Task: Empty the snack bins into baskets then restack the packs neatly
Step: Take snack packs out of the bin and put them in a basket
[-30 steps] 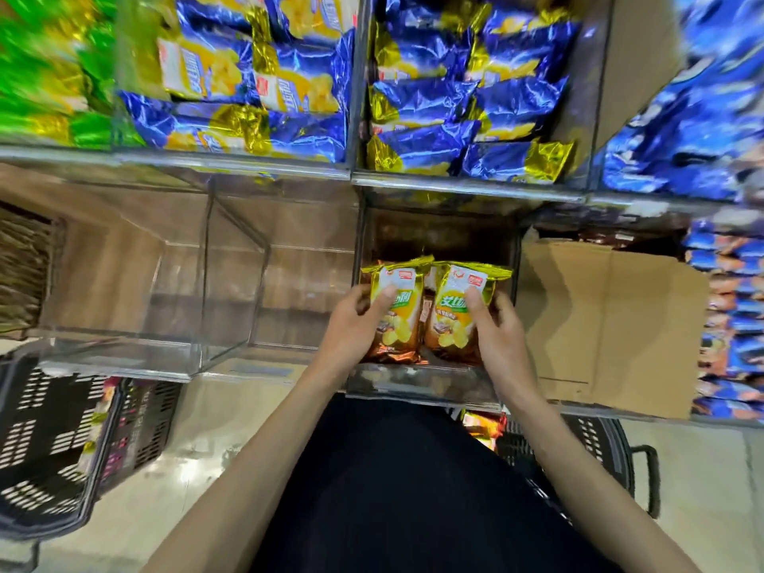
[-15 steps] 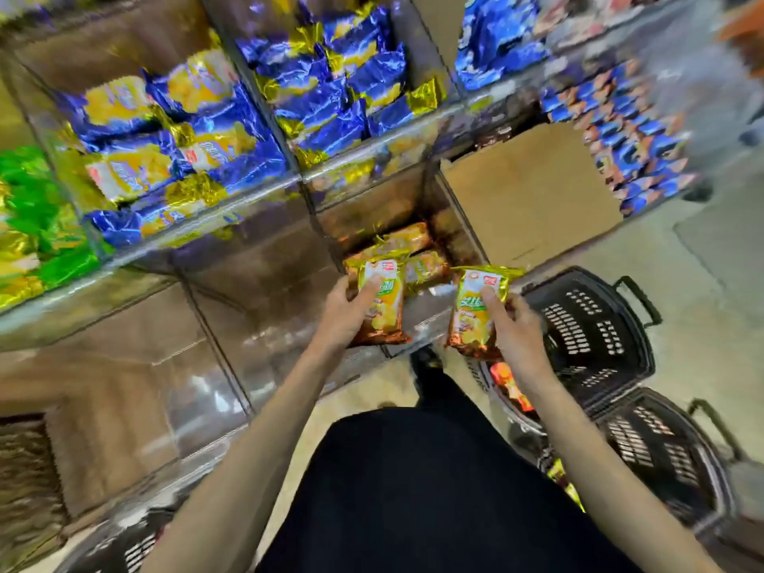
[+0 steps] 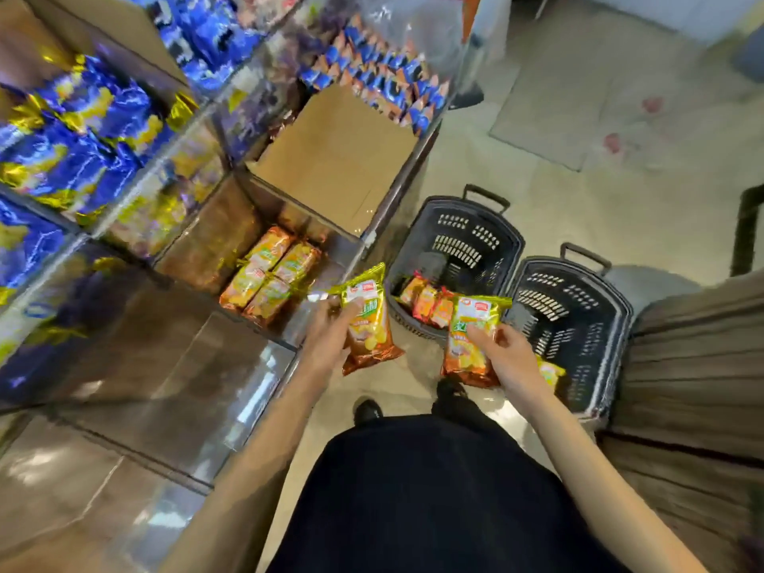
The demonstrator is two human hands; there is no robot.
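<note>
Tall shelving rack [image 3: 397,192] fills the left half, seen from above, blurred in places. Tiled floor [image 3: 537,192] on the right w/ a grey mat [image 3: 578,97] at top. Brown pleated fabric [image 3: 694,386] at the right edge, can't tell what it belongs to. Person's black garment [image 3: 434,490] bottom centre, 2 dark shoes [image 3: 366,409] just past it. Upper bins are packed w/ blue-and-gold packs [image 3: 82,130]; smaller blue/orange packs [image 3: 384,76] sit further back. Clear bins at lower left [image 3: 144,386] show only reflections. Flat cardboard sheet [image 3: 339,159] lies in the compartment beside the snack bin. 2 dark slotted baskets stand on the floor side by side, touching: near basket [image 3: 512,237] just beside the rack's corner, far basket [image 3: 624,316] to its right. Snack bin [image 3: 206,237] is on the low shelf, clear walls, holding orange-yellow packs [image 3: 268,275] lying flat in a 2x2 block toward its front right. Near basket has approx 3 red-orange packs [image 3: 428,303] at its bottom near edge. Far basket has 1 yellow pack [image 3: 552,372], partly hidden behind the right wrist. Left hand [image 3: 330,337] grips one orange-yellow pack [image 3: 368,324] from its left side, thumb across the front near the top, pack upright in the air between bin front and near basket. Right hand [image 3: 508,357] grips a second same-type pack [image 3: 471,337], fingers curled over its right edge, held in front of where the 2 basket rims meet.
</note>
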